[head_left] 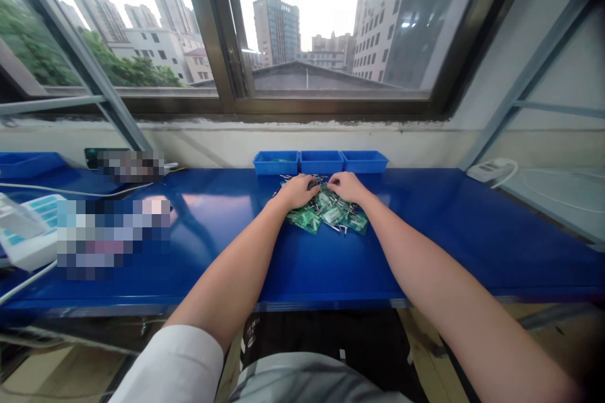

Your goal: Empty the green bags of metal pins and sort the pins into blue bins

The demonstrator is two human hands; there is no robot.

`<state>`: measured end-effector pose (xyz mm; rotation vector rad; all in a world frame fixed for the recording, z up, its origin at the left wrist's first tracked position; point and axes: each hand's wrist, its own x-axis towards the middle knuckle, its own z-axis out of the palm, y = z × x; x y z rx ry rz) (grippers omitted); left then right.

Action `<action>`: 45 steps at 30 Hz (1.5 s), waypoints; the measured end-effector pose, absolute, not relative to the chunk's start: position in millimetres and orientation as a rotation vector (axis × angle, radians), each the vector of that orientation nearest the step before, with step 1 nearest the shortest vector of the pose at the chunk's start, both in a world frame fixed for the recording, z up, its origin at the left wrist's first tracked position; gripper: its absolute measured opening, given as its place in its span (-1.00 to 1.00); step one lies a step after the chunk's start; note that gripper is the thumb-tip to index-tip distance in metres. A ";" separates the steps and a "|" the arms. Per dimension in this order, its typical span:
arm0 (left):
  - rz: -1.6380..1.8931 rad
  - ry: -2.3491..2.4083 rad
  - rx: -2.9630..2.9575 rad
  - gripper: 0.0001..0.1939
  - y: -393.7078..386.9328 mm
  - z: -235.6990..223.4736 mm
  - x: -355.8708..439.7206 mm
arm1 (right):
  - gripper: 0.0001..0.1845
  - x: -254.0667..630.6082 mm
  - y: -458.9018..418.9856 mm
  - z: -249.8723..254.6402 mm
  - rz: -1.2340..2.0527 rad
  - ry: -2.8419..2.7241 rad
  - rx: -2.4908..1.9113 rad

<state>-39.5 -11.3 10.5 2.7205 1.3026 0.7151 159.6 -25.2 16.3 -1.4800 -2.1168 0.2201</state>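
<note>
A heap of small green plastic packets [306,219] and thin silvery metal pieces [336,225] lies on the blue tabletop in front of me. My left hand [300,191] reaches into the heap's left side, its fingers curled inward. On the far right side of the heap is my right hand [348,187], thumb and fingers drawn together over the metal pieces. What either hand pinches is too small and partly hidden to make out. The two hands are a short distance apart, with packets and metal pieces between them.
Three blue bins [322,162] stand in a row behind the heap; the left one holds something green. A white power strip [491,170] with a cable sits at the right. On the left are a white device [31,230], cables and another blue tray [31,164]. Metal uprights [125,123] flank the window.
</note>
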 end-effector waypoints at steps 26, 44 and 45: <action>0.891 1.137 2.768 -0.64 -24.9 26.6 -35.2 | -0.68 146.6 -31.7 29.4 0.718 -1.720 -1.022; 0.867 1.350 2.703 -0.65 -24.7 24.1 -36.6 | -0.24 158.0 -13.3 24.4 0.183 -1.759 -1.454; 0.850 1.360 2.699 -0.65 -24.3 23.9 -36.8 | -0.21 158.8 -13.5 22.7 0.193 -1.788 -1.484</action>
